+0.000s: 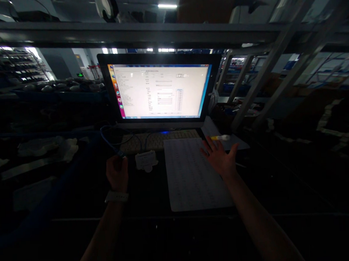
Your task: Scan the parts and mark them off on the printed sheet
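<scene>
While the bench lies mostly in shadow, the person's two bare forearms reach forward from the bottom of the view. A pale wristband [116,196] sits on the left wrist. Just beyond it, the left hand [117,171] is curled closed around the end of a blue cable [109,143], whose loop runs up and back toward the foot of the screen. The right hand [219,156] is spread flat and open, fingers apart, holding nothing; it rests on the upper right edge of a large white printed sheet [191,176] that lies flat on the dark worktop. Between the two hands, just right of the left one, lies a small white device [146,160]. Just past the right fingertips lies a yellow and white pen-like object [220,137]; what it is exactly cannot be told. Behind the sheet and device sits a pale keyboard [160,140]. Farther back stands a lit monitor [160,90] showing a window with form fields, its text too small to read. Metal racking [265,69] rises at right.
</scene>
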Tool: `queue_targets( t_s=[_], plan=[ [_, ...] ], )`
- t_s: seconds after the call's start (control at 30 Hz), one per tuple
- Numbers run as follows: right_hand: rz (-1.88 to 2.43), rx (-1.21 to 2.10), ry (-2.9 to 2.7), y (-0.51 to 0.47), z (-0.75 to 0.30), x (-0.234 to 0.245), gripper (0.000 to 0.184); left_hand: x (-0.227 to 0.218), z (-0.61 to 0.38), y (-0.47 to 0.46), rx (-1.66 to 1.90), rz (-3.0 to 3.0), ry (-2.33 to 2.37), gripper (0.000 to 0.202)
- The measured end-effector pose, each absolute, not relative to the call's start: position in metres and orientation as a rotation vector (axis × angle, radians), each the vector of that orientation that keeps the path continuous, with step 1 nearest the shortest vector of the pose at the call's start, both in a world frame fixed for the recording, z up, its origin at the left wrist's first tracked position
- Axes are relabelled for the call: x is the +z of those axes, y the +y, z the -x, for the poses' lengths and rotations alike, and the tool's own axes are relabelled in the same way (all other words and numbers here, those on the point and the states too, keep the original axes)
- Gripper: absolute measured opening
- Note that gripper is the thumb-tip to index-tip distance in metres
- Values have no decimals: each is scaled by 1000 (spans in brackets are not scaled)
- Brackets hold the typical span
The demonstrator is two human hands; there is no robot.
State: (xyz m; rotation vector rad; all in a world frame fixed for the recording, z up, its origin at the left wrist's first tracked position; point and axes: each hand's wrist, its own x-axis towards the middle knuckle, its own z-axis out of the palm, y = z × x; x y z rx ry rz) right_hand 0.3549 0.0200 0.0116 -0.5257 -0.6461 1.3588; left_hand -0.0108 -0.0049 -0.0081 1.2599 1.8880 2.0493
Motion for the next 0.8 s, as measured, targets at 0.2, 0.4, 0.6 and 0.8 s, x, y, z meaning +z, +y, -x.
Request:
queue_targets(
  t_s=[0.2, 0.4, 0.6, 0.8],
  plan=[
    [564, 1328, -641, 21, -355, 10, 57, -7, 8, -6, 2064, -1209, 1847, 35],
    [543, 1333, -622, 19, -354, 12, 57, -8, 11, -5, 2022, -1218, 1858, 34],
    [584, 1341, -617, 21, -352, 13, 42, -5, 10, -7, 2022, -1227, 1880, 33],
    [614, 1383, -484, 25, -362, 6, 39, -4, 9, -6, 2014, -1246, 1898, 34]
  ],
)
